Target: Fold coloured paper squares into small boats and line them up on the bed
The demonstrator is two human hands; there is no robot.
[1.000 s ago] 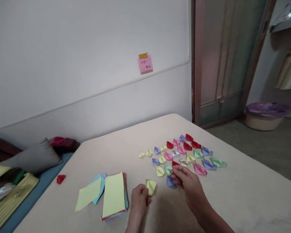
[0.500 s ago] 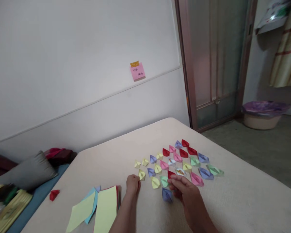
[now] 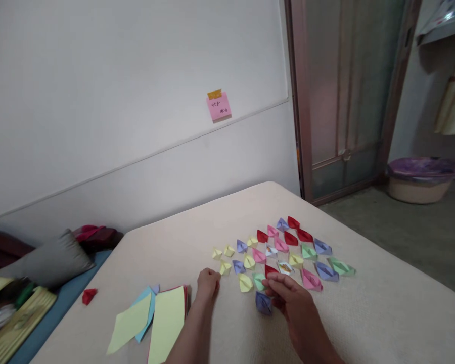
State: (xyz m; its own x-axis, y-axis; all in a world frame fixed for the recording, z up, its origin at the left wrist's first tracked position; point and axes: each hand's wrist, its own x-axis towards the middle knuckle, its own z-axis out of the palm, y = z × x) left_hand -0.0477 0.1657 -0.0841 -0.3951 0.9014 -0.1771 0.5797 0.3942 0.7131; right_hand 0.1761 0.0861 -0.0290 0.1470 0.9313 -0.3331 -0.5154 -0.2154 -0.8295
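Small paper boats (image 3: 295, 260), crisply folded with pointed ends and raised centres, stand in loose slanting rows on the pale, finely textured surface (image 3: 379, 308). Some are plain pastel, some glossy-looking red, a couple white with printed pictures.

The left hand (image 3: 208, 284) is curled, its fingertips at the near edge of a yellow boat (image 3: 225, 268) at the left of the rows; whether they pinch it I cannot tell. The right hand (image 3: 291, 298) has thumb and fingers drawn close together beside a mint-green boat (image 3: 258, 281), but I can't see whether anything is gripped. A blue-violet boat (image 3: 264, 303) sits just below those fingertips.

Beside the left forearm lies a flat paper stack (image 3: 167, 316), yellow on top, near a loose yellow sheet (image 3: 131, 323).

On the floor, a round peach basin (image 3: 419, 191) has something purple (image 3: 426, 168) across its top; what lies underneath is hidden.
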